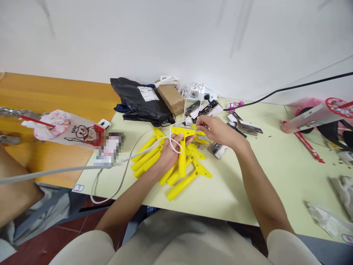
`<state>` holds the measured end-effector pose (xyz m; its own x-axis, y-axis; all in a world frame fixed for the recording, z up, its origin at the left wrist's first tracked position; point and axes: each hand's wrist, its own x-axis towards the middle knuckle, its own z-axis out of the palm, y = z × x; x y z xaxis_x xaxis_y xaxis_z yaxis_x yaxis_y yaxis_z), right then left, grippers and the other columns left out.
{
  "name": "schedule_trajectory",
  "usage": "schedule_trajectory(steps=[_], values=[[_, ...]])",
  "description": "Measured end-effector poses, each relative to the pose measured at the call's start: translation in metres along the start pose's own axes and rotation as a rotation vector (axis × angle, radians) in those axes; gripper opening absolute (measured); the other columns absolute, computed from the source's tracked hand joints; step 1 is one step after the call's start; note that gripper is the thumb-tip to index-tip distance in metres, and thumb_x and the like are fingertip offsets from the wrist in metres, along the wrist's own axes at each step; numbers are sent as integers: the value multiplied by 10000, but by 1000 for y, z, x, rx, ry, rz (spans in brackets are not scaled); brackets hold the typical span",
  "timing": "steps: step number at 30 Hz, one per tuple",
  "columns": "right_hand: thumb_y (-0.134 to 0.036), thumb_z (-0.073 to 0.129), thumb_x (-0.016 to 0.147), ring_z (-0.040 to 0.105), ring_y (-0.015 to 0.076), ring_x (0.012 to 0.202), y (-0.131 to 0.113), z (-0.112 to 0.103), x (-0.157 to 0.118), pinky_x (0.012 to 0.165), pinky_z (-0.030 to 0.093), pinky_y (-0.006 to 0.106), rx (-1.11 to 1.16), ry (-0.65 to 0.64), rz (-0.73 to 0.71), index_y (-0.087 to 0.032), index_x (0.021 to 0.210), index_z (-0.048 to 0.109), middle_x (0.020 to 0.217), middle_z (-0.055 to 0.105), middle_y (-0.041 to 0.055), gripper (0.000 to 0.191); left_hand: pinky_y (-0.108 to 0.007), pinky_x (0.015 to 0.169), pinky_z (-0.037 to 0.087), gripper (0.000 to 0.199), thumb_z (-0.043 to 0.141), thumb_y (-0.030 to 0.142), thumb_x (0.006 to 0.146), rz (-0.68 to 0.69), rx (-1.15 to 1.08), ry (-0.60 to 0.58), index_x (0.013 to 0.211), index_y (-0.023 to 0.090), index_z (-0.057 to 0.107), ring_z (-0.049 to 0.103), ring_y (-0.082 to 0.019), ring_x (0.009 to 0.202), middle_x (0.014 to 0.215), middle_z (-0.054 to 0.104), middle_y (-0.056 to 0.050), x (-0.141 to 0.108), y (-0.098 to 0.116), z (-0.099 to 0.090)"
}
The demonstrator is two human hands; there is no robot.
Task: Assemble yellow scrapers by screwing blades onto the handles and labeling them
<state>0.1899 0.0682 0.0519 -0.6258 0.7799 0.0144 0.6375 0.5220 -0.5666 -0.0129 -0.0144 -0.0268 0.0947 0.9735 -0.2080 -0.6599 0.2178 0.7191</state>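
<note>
A yellow scraper with a T-shaped head is held by my left hand, its handle pointing down toward me. The fingers of my right hand are pinched at the right end of the scraper's head, by a thin pale strip along its upper edge; whatever they pinch is too small to make out. Beneath and around my left hand lies a pile of yellow scrapers, and one scraper lies nearest me. A white cable loops in front of the held scraper.
Behind my hands are small black-and-white boxes, a black plastic parcel, a brown carton and a power strip. A drink cup stands left, another cup right. Someone's bare limb shows at far left.
</note>
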Motion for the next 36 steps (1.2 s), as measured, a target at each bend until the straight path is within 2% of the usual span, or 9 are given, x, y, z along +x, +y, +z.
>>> schedule_trajectory(steps=[3, 5, 10, 16, 21, 27, 32, 36], values=[[-142, 506, 1079, 649, 239, 899, -12, -3, -7, 840, 460, 349, -10, 84, -152, -204, 1022, 684, 1033, 729, 90, 197, -458, 1204, 598, 302, 944, 390, 864, 0, 0, -3, 1027, 210, 765, 778, -320, 1326, 1220, 852, -92, -1, -3, 0], [-156, 489, 1095, 652, 248, 915, -15, -2, -8, 845, 466, 360, -35, 100, -191, -205, 1012, 694, 1052, 723, 102, 227, -458, 1209, 593, 294, 948, 374, 863, 7, -11, -3, 1024, 221, 756, 778, -313, 1328, 1216, 853, -79, -2, -4, 0], [-186, 496, 1111, 657, 251, 903, -16, -5, -10, 843, 485, 370, -33, 144, -197, -212, 1045, 716, 1080, 730, 106, 231, -471, 1201, 594, 286, 933, 336, 862, 14, -37, 16, 1055, 224, 755, 783, -321, 1319, 1227, 850, -91, -3, -3, 2], [-229, 512, 1126, 664, 251, 934, -19, -10, -13, 872, 485, 361, 8, 124, -216, -219, 1056, 725, 1105, 727, 98, 224, -474, 1199, 594, 323, 954, 338, 837, 21, -19, 17, 1072, 238, 756, 767, -321, 1349, 1193, 854, -79, -2, -7, 1], [-242, 569, 1093, 682, 250, 937, -19, -2, -9, 884, 488, 361, 54, 115, -192, -210, 1039, 722, 1091, 754, 96, 166, -482, 1189, 605, 341, 969, 390, 823, 32, 25, 8, 1024, 227, 748, 771, -328, 1337, 1203, 846, -82, -2, -9, 1], [-273, 645, 1043, 739, 246, 917, -21, 7, -5, 899, 529, 363, 188, 138, -157, -201, 999, 750, 1012, 809, 81, 135, -510, 1200, 604, 335, 981, 368, 804, 29, 18, 20, 954, 219, 722, 771, -351, 1335, 1137, 847, -78, -3, -7, 4], [-302, 692, 1022, 743, 237, 889, -22, 1, -8, 855, 549, 355, 216, 162, -162, -208, 990, 770, 1013, 820, 79, 127, -522, 1223, 590, 341, 971, 403, 821, 42, 25, -1, 989, 237, 725, 744, -355, 1384, 1134, 852, -71, -4, -5, 2], [-321, 708, 1015, 741, 226, 871, -22, -5, -12, 838, 560, 342, 243, 119, -134, -208, 979, 784, 998, 833, 71, 141, -531, 1234, 585, 309, 959, 407, 852, 63, 51, -12, 973, 237, 731, 747, -359, 1377, 1128, 847, -72, -6, -5, 2]])
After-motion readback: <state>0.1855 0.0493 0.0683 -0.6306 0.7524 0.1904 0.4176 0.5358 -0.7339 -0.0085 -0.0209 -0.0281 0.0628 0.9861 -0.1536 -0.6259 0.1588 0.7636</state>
